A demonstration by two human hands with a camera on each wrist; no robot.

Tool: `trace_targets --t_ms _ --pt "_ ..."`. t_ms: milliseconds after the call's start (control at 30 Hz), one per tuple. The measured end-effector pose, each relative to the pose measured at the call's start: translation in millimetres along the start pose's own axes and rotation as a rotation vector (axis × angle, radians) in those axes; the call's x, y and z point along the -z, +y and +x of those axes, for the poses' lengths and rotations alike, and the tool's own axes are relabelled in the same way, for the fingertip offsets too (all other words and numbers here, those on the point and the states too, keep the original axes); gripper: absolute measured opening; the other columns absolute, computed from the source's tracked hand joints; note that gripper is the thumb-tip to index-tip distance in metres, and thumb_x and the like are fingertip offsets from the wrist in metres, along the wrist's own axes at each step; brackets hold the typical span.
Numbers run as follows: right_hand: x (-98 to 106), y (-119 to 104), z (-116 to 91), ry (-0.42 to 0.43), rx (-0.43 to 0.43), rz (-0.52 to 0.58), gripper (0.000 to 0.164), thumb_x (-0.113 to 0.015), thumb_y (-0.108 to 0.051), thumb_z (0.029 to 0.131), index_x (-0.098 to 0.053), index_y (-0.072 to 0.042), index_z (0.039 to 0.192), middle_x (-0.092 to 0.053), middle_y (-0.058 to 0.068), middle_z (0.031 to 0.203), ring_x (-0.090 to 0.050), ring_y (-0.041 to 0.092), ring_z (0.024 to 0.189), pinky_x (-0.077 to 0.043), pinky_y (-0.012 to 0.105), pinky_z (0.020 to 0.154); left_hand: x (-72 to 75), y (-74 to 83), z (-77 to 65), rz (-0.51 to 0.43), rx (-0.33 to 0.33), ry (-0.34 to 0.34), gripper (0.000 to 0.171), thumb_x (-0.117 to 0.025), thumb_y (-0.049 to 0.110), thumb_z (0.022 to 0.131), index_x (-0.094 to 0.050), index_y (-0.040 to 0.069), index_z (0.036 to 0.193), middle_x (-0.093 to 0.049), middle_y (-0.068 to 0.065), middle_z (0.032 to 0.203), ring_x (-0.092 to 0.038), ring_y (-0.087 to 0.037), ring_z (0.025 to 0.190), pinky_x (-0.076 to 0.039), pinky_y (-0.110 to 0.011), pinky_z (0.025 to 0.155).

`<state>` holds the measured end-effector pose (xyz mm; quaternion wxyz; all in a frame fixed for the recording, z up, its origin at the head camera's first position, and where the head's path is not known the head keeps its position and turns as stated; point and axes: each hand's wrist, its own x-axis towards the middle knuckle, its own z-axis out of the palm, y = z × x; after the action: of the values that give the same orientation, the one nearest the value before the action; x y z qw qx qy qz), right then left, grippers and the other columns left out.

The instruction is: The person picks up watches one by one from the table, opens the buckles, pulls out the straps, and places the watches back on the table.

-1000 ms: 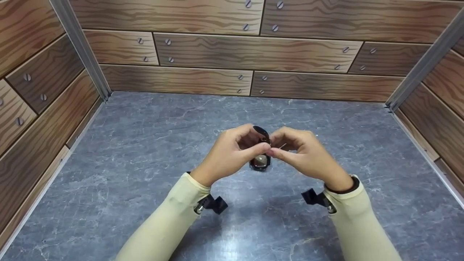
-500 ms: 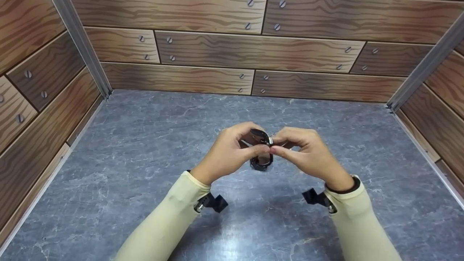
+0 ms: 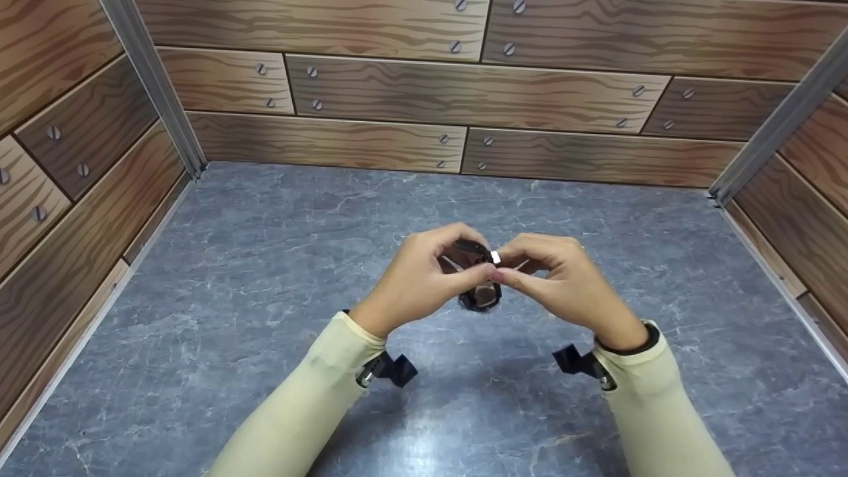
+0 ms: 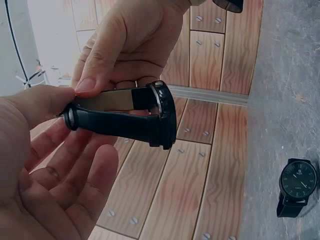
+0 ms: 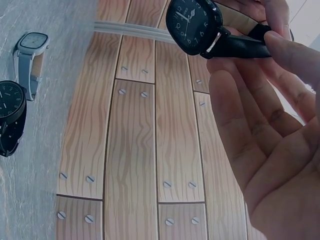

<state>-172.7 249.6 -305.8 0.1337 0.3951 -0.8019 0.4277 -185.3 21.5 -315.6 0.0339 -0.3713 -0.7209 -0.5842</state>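
Mid-left of left wrist view, pinching strap (image 4: 117,124) of watch (image 4: 168,120) with left hand (image 3: 424,271) and right hand (image 3: 558,277); could drop it onto table (image 3: 285,238) by loosening fingers.

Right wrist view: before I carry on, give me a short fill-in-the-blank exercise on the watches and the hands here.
The left hand and right hand pinch the rounded-square wristwatch by its ____.
On the marbled tabletop, this view shows ____ other watches.
There, the dial of the black watch is ____ in shape.
In colour, the pale watch has a strap ____ than the black one's.

Missing words: strap; two; round; lighter.
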Motion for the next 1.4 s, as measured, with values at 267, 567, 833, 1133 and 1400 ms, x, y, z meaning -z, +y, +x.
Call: trace_targets --t_ms 267,567,833,1133,1400 --pt "1.0 -0.3 -0.5 -0.011 -0.019 -0.007 0.022 -0.074 0.003 0.093 -0.078 -0.011 0.109 -0.076 0.0 0.099 -0.072 0.011 0.086 -0.06 0.026 0.069 1.1 0.1 0.6 -0.024 -0.039 0.063 0.015 -0.073 0.015 0.096 -0.071 0.005 0.107 -0.074 0.0 0.092 -0.071 -0.01 0.077 -0.061 -0.036 0.069" --pt "0.8 1.3 -1.8 -0.022 -0.043 0.013 0.02 -0.073 0.003 0.093 -0.077 -0.009 0.108 -0.076 0.001 0.097 -0.072 0.011 0.083 -0.06 0.028 0.067 2.7 0.4 0.9 0.015 -0.051 0.081 0.014 -0.072 0.018 0.098 -0.071 0.009 0.109 -0.074 0.002 0.093 -0.07 -0.008 0.081 -0.06 -0.032 0.069" --pt "0.9 0.9 -2.3 -0.04 -0.085 0.029 0.015 -0.072 -0.002 0.096 -0.075 -0.012 0.107 -0.075 0.0 0.095 -0.072 0.014 0.081 -0.06 0.029 0.066 4.1 -0.3 1.3 0.02 -0.065 0.118 0.016 -0.072 0.019 0.097 -0.071 0.007 0.109 -0.073 0.003 0.092 -0.07 -0.008 0.082 -0.059 -0.033 0.067" --pt "0.6 2.7 -1.4 -0.043 -0.1 0.037 0.009 -0.071 -0.002 0.097 -0.073 -0.009 0.102 -0.073 0.001 0.092 -0.071 0.012 0.078 -0.059 0.026 0.064 5.5 -1.1 1.0 0.01 -0.072 0.17 0.014 -0.071 0.016 0.097 -0.07 0.006 0.108 -0.073 0.001 0.09 -0.069 -0.009 0.081 -0.059 -0.036 0.064" --pt "1.1 4.1 -1.9 -0.024 -0.152 0.068 0.006 -0.07 -0.002 0.098 -0.07 -0.007 0.1 -0.072 0.002 0.091 -0.07 0.013 0.078 -0.058 0.028 0.064 5.5 -3.4 2.2 0.014 -0.077 0.213 0.014 -0.071 0.016 0.097 -0.068 0.006 0.106 -0.07 0.001 0.089 -0.066 -0.011 0.077 -0.059 -0.033 0.063"
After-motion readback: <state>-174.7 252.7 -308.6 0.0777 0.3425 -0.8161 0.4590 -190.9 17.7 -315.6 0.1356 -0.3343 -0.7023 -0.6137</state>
